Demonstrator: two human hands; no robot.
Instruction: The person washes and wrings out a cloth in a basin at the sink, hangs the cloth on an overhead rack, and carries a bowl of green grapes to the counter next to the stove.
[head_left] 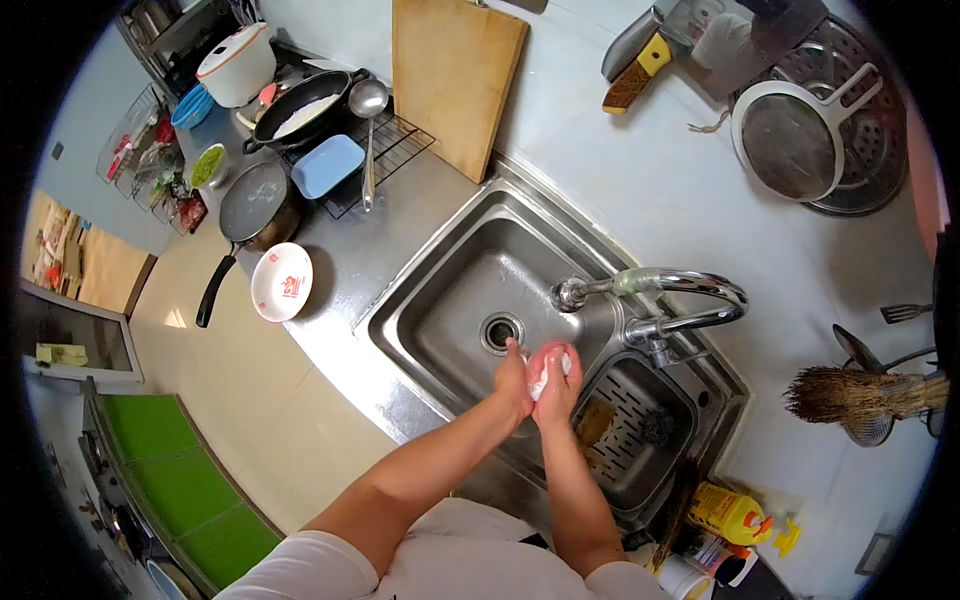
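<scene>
Over the front of the large steel sink basin (440,290), both hands are pressed together around a small, soft-looking white wad (541,384). Its exact kind is unclear; it could be cloth or something else. My right hand (556,372) has its fingers curled over the wad. Against the wad's left side lies my left hand (512,378), thumb up and its other fingers partly hidden. Just behind the hands is the round drain (501,333). The chrome faucet (690,285) stands to the right, and no water stream shows from it.
A smaller basin with a slotted black tray (640,400) holds a brown sponge (597,422) and a dark scrubber (657,428). Yellow bottles (728,512) stand at lower right. On the left counter are a white bowl (282,282), a saucepan (258,205) and a blue dish (328,166).
</scene>
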